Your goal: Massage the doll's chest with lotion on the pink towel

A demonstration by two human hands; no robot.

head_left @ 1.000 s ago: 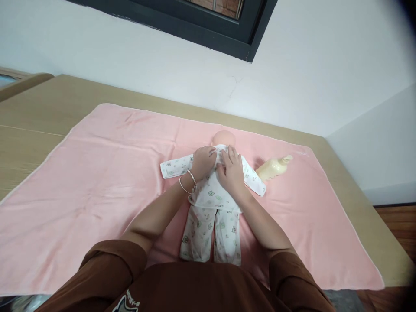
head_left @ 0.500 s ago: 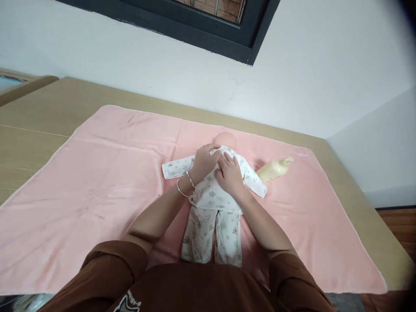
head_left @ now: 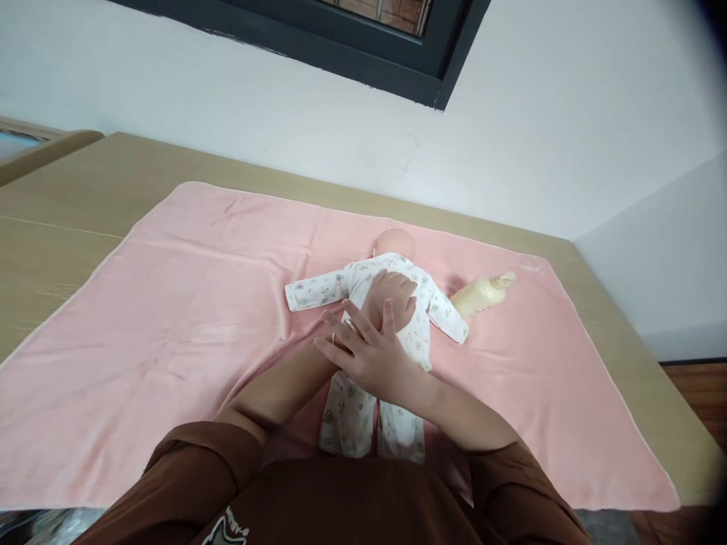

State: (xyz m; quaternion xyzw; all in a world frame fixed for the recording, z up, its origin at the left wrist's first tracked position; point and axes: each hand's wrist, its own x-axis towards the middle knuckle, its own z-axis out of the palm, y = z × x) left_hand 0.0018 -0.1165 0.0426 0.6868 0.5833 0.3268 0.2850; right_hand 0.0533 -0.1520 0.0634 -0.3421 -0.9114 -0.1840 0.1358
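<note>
A baby doll [head_left: 392, 244] in a white printed suit lies face up on a pink towel [head_left: 187, 303], head away from me. My left hand [head_left: 394, 297] lies flat on the doll's chest, fingers curved over the cloth. My right hand [head_left: 368, 350] crosses over my left wrist with its fingers spread and nothing in it. It covers the doll's belly. The doll's sleeve [head_left: 315, 290] stretches out to the left. Its trouser legs [head_left: 352, 420] point toward me.
A cream feeding bottle [head_left: 482, 293] lies on the towel just right of the doll. The towel covers a wooden table [head_left: 62, 204] set against a white wall. A dark window frame [head_left: 363, 53] runs above. The floor [head_left: 696, 393] shows at the right.
Both hands left the doll's collar. My left hand slid down onto the chest, and my right hand drew back and crossed over my left wrist.
</note>
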